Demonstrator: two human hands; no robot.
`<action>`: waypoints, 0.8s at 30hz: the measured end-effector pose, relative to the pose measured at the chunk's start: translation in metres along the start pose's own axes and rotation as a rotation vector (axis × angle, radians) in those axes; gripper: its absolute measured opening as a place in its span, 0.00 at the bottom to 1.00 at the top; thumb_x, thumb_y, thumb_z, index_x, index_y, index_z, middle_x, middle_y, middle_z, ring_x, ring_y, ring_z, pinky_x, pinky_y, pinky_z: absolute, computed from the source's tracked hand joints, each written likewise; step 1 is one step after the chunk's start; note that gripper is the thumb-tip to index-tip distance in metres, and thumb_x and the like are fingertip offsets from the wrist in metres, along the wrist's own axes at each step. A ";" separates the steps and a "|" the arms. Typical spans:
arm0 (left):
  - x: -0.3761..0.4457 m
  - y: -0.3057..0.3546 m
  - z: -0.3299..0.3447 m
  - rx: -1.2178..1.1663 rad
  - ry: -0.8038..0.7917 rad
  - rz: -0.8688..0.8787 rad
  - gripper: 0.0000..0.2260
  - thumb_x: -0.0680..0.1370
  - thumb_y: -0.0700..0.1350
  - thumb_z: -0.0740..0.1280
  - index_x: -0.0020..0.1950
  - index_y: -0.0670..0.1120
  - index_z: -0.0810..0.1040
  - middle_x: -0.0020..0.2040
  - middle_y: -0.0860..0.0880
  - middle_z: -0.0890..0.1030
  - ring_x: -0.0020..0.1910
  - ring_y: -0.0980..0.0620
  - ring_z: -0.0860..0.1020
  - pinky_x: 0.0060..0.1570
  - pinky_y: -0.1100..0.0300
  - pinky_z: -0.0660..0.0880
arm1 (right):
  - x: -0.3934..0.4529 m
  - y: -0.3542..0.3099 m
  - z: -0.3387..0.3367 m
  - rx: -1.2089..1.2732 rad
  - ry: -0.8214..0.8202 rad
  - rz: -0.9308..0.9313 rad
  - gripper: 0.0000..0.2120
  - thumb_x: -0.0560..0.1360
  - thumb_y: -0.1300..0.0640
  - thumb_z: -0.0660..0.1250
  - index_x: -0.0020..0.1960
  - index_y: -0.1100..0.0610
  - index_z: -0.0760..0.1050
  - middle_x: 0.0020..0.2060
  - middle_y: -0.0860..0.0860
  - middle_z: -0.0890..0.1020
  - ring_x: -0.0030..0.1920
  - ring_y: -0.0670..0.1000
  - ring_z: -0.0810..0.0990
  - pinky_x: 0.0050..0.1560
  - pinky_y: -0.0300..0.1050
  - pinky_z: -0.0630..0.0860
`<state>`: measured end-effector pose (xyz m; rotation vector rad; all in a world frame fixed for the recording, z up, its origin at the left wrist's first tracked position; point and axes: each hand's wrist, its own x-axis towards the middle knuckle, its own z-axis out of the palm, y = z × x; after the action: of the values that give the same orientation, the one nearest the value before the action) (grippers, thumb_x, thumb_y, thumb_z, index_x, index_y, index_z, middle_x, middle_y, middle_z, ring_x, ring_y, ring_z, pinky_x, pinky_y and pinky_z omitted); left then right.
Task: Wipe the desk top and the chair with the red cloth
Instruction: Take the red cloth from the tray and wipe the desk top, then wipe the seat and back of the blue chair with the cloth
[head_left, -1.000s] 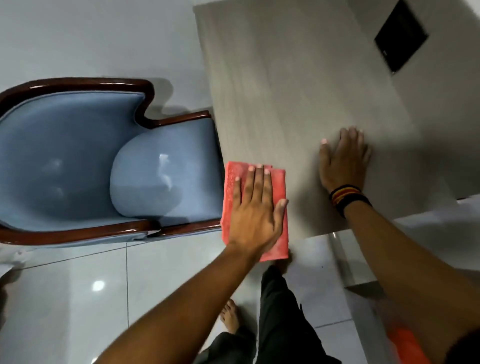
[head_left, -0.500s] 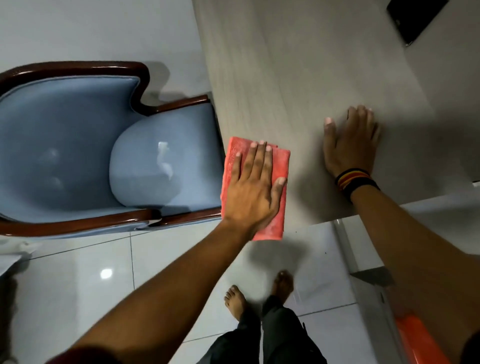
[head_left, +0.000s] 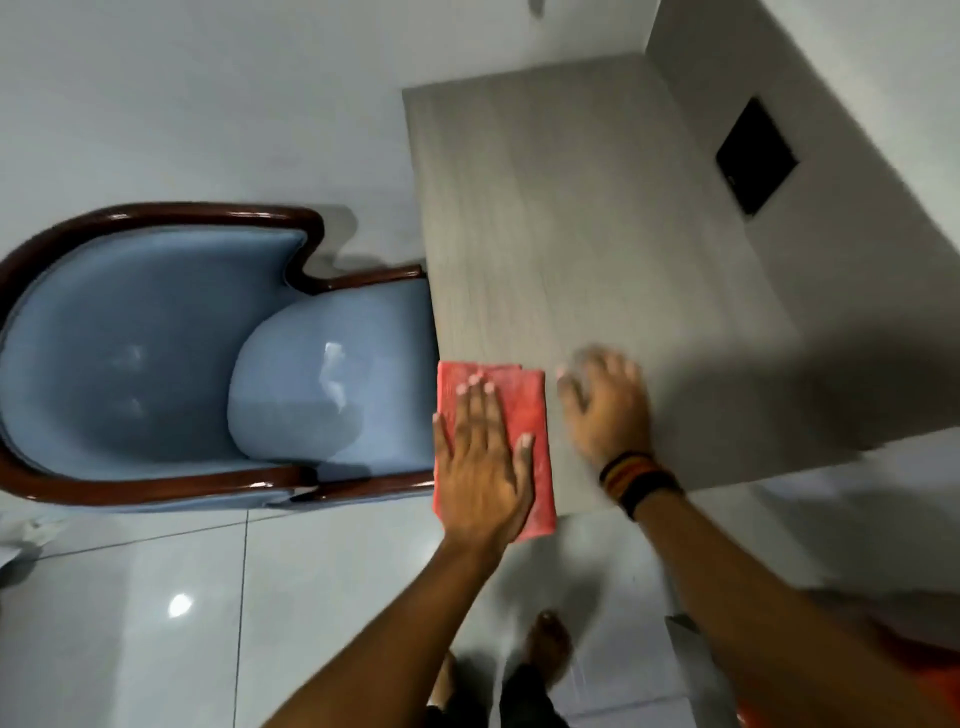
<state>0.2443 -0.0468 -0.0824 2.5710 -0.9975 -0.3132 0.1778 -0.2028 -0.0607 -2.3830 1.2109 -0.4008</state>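
Note:
A folded red cloth (head_left: 524, 410) lies on the near left corner of the grey wood-grain desk top (head_left: 561, 218), its near end hanging past the desk's edge. My left hand (head_left: 480, 457) presses flat on the cloth, fingers spread. Just right of the cloth, my right hand (head_left: 608, 410) rests flat on the desk, blurred, with a striped band on its wrist. A blue padded chair (head_left: 171, 358) with a dark wood frame stands at the left, its seat front tucked against the desk's left edge.
A grey wall runs along the desk's right side, with a black rectangular panel (head_left: 756, 156) set into it. Glossy pale floor tiles (head_left: 156, 597) spread below the chair and desk. My bare feet (head_left: 545, 644) stand near the desk's front edge. Something orange (head_left: 930, 691) shows at the bottom right corner.
My right hand has slid left along the desk until it is close beside the cloth. My left hand stays pressed on the cloth at the desk's corner. The camera has tilted, showing more of the desk.

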 end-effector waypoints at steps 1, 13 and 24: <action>-0.008 -0.003 -0.003 -0.115 -0.020 -0.139 0.36 0.85 0.63 0.51 0.86 0.45 0.44 0.88 0.44 0.48 0.87 0.44 0.48 0.84 0.39 0.52 | -0.015 -0.016 0.005 0.024 -0.071 -0.007 0.20 0.81 0.48 0.66 0.66 0.59 0.80 0.62 0.61 0.81 0.64 0.66 0.78 0.67 0.59 0.75; 0.021 -0.116 -0.066 -1.154 -0.348 -0.719 0.05 0.75 0.36 0.74 0.39 0.36 0.84 0.33 0.43 0.83 0.34 0.48 0.80 0.40 0.52 0.80 | 0.020 -0.171 0.075 0.424 -0.523 0.394 0.10 0.57 0.50 0.73 0.31 0.57 0.82 0.27 0.49 0.77 0.34 0.51 0.76 0.39 0.53 0.79; 0.228 -0.357 -0.082 -0.692 -0.240 -0.433 0.06 0.76 0.35 0.73 0.53 0.40 0.84 0.48 0.41 0.87 0.49 0.41 0.84 0.51 0.50 0.80 | 0.088 -0.263 0.241 0.388 -0.397 0.140 0.09 0.73 0.60 0.76 0.44 0.50 0.77 0.39 0.45 0.83 0.41 0.39 0.80 0.43 0.29 0.74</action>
<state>0.6520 0.0622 -0.1708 2.0925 -0.2895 -0.9180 0.5159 -0.0770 -0.1316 -1.9177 1.0013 -0.0951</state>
